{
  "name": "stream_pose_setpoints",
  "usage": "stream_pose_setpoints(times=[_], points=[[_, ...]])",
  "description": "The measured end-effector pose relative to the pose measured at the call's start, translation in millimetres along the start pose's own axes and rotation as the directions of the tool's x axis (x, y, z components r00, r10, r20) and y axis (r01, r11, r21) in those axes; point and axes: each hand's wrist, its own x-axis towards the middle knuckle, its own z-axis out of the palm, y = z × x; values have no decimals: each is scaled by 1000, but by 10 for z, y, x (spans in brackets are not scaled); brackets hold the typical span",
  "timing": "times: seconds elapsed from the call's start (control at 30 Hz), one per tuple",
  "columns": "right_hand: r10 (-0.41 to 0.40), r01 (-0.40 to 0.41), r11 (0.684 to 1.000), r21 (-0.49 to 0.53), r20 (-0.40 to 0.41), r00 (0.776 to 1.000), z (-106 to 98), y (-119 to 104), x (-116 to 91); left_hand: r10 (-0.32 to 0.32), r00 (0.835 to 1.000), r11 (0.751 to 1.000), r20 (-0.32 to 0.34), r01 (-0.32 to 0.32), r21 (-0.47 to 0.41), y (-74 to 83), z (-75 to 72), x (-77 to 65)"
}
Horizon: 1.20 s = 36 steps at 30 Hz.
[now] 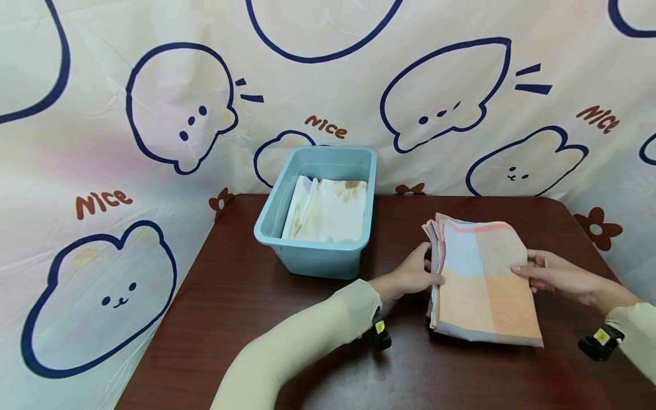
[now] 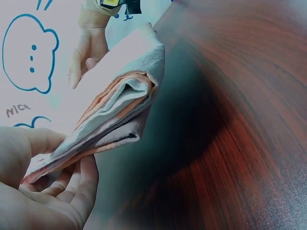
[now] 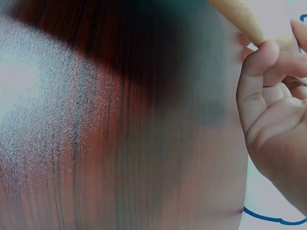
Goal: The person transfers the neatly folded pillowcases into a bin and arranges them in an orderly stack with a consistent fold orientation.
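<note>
A folded cloth (image 1: 484, 279) with large blue, orange, beige and grey checks is held up over the right part of the table. My left hand (image 1: 412, 272) grips its left edge, thumb on the front and fingers behind. The left wrist view shows the stacked layers of the folded cloth (image 2: 122, 103) along that edge, between thumb and fingers. On the opposite side my right hand (image 1: 558, 274) pinches the right edge, the thumb lying on the front face. In the right wrist view the right hand (image 3: 278, 110) pinches a narrow strip of the cloth (image 3: 240, 17).
A light blue plastic bin (image 1: 318, 259) stands at the back left of the dark red-brown table (image 1: 230, 319). Inside it lie folded white cloths (image 1: 333, 210) with brownish prints. A cartoon-printed curtain (image 1: 328, 85) hangs behind the table and along its sides.
</note>
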Motion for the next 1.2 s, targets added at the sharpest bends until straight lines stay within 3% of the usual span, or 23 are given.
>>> stream_pose_setpoints(times=[0.3, 0.57, 1.2], points=[[-14, 14, 1000, 5, -31, 999, 6, -91, -27, -5, 1000, 998, -18, 4, -58, 87, -17, -38], [-87, 87, 996, 23, -26, 996, -12, -157, -39, -11, 1000, 996, -29, 9, -86, 184, -72, -78], [-87, 87, 994, 61, -5, 996, 50, -220, -59, -37, 998, 993, -41, 32, -111, 246, -121, -200]])
